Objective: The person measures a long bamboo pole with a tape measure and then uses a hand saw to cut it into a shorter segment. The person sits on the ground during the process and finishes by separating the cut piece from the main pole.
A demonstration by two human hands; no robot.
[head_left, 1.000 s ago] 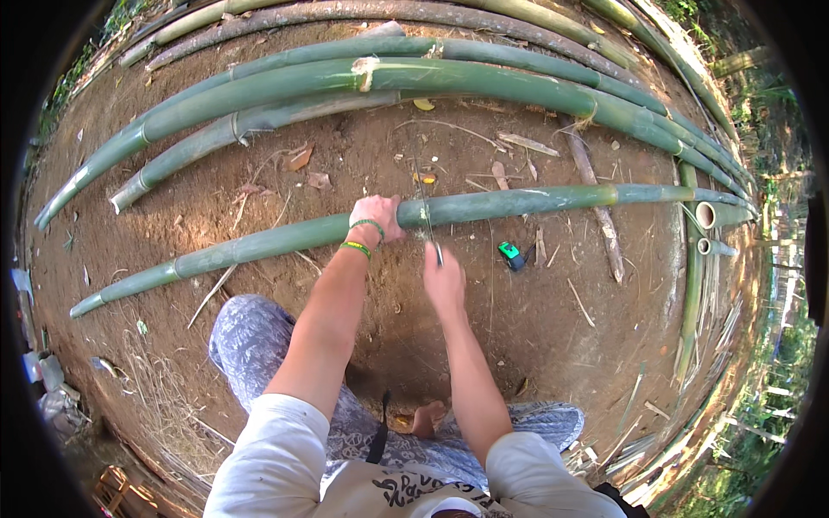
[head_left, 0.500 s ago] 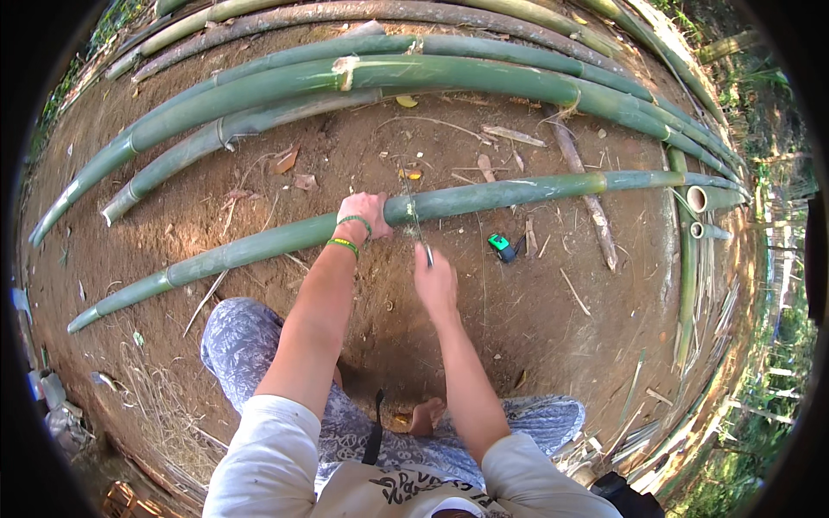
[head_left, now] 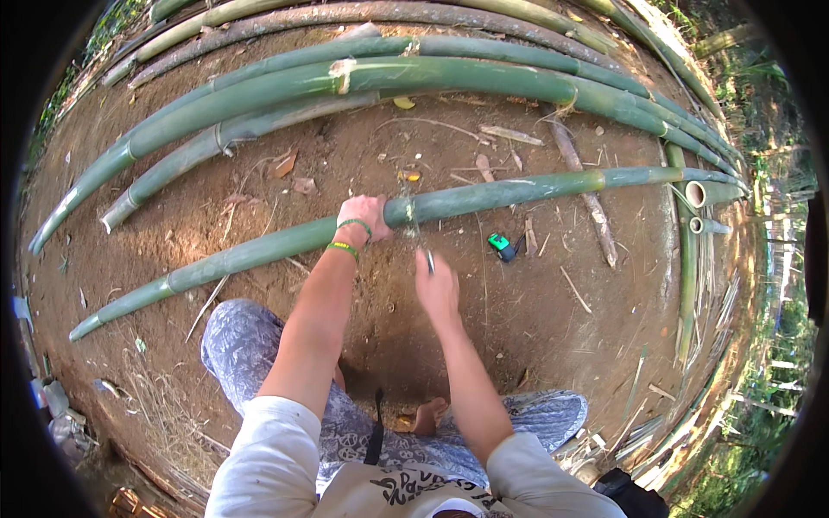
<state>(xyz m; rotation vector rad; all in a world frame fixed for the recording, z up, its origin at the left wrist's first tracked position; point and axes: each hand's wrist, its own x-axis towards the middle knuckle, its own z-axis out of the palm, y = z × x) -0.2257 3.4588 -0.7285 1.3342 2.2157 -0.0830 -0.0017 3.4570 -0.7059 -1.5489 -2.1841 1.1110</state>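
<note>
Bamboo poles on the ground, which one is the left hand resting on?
The nearest bamboo pole, lying alone across the bare dirt; the left hand grips it, while the others lie bundled farther away.

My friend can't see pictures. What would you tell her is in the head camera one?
A person's left hand grips a long green bamboo pole lying on brown dirt, while the right hand holds a thin tool beside it. More bamboo poles lie behind, and a small green object sits nearby.

packages: none | labels: none | signs: none | screens: none | only bamboo, bare soil
</note>
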